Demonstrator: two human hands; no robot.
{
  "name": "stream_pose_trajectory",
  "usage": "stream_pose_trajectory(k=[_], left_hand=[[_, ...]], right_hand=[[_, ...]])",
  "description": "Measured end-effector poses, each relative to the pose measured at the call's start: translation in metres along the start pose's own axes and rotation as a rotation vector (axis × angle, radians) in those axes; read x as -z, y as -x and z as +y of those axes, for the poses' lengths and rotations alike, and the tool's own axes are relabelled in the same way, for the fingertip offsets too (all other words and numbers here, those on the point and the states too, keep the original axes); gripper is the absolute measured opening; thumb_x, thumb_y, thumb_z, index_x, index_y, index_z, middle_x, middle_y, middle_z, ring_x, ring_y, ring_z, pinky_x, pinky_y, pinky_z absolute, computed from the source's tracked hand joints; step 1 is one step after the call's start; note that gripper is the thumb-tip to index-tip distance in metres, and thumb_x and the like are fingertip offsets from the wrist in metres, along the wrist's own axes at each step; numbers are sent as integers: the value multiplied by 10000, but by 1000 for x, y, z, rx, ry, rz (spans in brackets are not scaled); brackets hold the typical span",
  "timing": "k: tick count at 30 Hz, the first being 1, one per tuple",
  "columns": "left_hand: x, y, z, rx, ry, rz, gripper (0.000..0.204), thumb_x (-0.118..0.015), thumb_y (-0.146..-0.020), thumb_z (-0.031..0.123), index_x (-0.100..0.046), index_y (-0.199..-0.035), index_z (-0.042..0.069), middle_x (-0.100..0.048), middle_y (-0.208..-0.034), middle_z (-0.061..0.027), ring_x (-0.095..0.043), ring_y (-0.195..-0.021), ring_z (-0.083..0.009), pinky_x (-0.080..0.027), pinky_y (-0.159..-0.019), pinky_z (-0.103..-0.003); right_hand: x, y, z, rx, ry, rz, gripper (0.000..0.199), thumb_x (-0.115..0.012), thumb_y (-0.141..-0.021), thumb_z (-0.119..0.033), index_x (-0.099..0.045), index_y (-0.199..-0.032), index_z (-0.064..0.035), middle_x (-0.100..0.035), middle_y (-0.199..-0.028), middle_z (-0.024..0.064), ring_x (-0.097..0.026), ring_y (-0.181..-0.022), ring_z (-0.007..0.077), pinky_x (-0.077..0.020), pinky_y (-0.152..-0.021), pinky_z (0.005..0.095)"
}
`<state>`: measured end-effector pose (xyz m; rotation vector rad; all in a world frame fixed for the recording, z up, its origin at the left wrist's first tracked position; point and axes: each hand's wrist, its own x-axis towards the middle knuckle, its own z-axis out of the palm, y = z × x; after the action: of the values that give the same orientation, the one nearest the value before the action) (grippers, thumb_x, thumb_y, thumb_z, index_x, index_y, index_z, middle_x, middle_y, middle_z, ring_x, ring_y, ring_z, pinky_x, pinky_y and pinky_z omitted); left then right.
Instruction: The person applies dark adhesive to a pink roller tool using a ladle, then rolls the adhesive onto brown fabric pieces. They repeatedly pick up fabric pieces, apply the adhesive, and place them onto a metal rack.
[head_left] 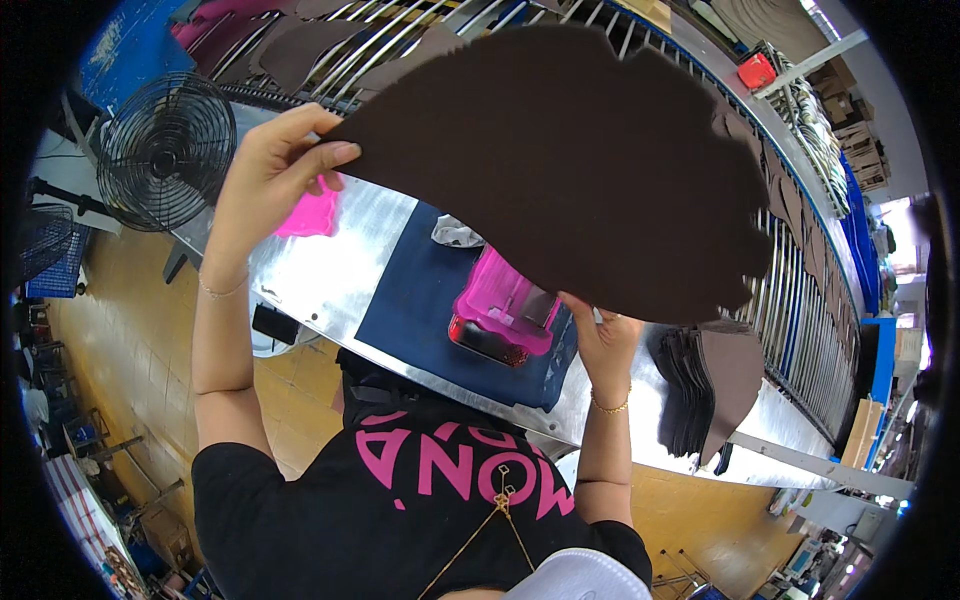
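Observation:
A large dark brown leather-like piece (570, 160), pointed at its left end and scalloped along its right edge, is held up above the table. My left hand (285, 160) pinches its pointed left tip between thumb and fingers. My right hand (605, 345) grips its lower edge, the thumb in front and the fingers mostly hidden behind. Below the piece, a pink plastic tray (480, 290) and a red-edged dark case (475, 340) rest on a dark blue cloth (400, 310). Right of my right hand lies a stack of similar brown pieces (690, 390).
The metal table (300, 275) carries another pink item (312, 212) near my left wrist and a crumpled pale wad (457, 232). Beyond it, a rack of metal bars (790, 320) holds more brown pieces. A black fan (165, 155) stands at the left.

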<state>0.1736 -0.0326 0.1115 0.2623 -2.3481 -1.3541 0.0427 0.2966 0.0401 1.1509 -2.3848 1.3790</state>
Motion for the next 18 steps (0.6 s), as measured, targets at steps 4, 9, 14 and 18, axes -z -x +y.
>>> stream_pose_trajectory(k=[4,9,14,18], left_hand=[[-34,1,-1,-36,53,-62,87,-620,-836,4,-584,-890,-55,-601,-729,-57,-608,-576,-119,-447,-505,-227],[-86,-10,-10,-304,-311,-256,116,-691,-741,98,-675,-838,37,-613,-746,-81,-600,-697,-281,-472,-606,-350],[-129,-19,7,-453,-259,-421,95,-701,-742,128,-694,-834,106,-586,-769,-45,-606,-681,-246,-472,-592,-345],[-170,-23,27,-542,-280,-566,71,-704,-740,191,-693,-788,140,-558,-838,-20,-609,-689,-234,-480,-583,-331]], right_hand=[[20,23,17,49,83,12,126,-709,-757,-50,-713,-876,-93,-690,-759,37,-612,-643,139,-358,-892,370],[49,83,56,-139,158,6,154,-715,-739,-30,-689,-889,-55,-674,-735,46,-571,-603,146,-383,-860,352],[97,127,56,-289,156,79,132,-671,-764,-2,-694,-894,-12,-604,-694,43,-565,-736,152,-453,-708,278],[159,145,34,-355,-30,517,129,-647,-862,-53,-632,-963,25,-644,-912,39,-561,-789,85,-452,-723,210]])
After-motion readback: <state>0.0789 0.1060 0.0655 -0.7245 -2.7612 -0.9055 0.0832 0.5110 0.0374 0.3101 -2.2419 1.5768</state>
